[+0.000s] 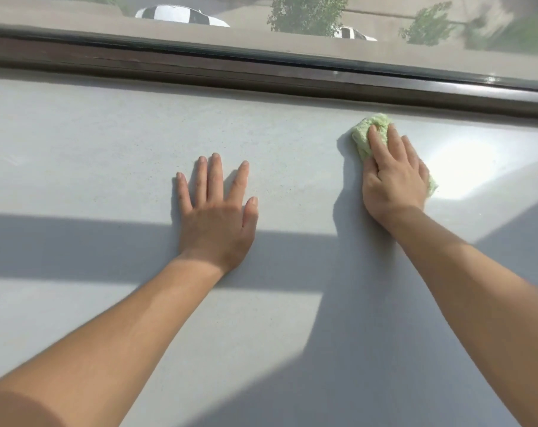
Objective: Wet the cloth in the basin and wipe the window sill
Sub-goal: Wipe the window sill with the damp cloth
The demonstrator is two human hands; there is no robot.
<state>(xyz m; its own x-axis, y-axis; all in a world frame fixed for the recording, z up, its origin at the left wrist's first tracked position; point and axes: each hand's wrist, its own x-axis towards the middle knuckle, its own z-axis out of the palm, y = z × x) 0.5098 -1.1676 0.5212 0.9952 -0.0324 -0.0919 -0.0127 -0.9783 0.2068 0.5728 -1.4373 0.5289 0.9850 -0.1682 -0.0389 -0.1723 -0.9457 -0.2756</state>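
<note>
Green cloth [362, 139] lies bunched on the pale grey sill [76, 155], just beside the dark window frame [261, 73]. The right hand [394, 180] presses on it with almost straight fingers, not closed around it. The left hand [215, 217] rests flat on the sill with fingers spread, well apart from the cloth. Bare sill continues wide to the left and toward the person; the frame closes the far edge.

Left hand [216, 215], right hand [395, 183] and both forearms are bare.
</note>
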